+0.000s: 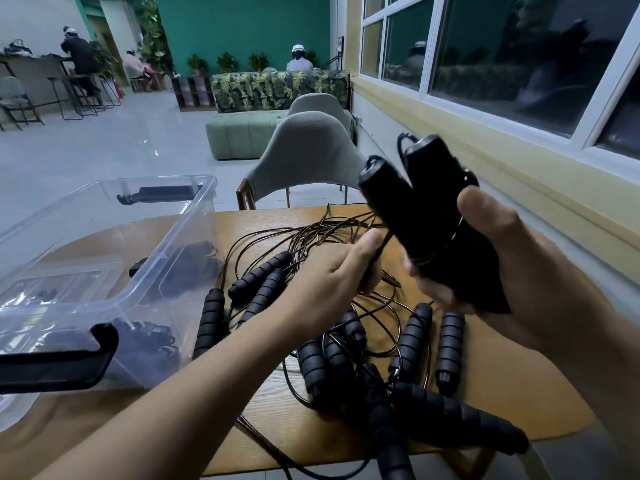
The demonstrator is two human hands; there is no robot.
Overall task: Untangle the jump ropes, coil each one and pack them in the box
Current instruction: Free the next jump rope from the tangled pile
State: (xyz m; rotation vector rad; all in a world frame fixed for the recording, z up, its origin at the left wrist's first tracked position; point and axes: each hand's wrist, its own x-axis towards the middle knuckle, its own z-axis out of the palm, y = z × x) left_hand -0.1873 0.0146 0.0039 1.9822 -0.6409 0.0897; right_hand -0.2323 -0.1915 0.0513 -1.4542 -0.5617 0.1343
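My right hand (498,258) grips a pair of black jump rope handles (415,202), held upright above the table, with thin cord wound around their lower part. My left hand (332,282) pinches the dark cord (379,247) just left of those handles. Below both hands lies a tangle of brown cords (311,233) and several black ribbed handles (412,337) on the wooden table (519,403). The clear plastic box (114,271) stands at the left with dark coiled ropes (187,268) inside.
The box has black clip latches (59,362) on its near and far ends. A grey-green chair (311,150) stands behind the table. A wall with windows (502,57) runs along the right. People sit far off at the back of the room.
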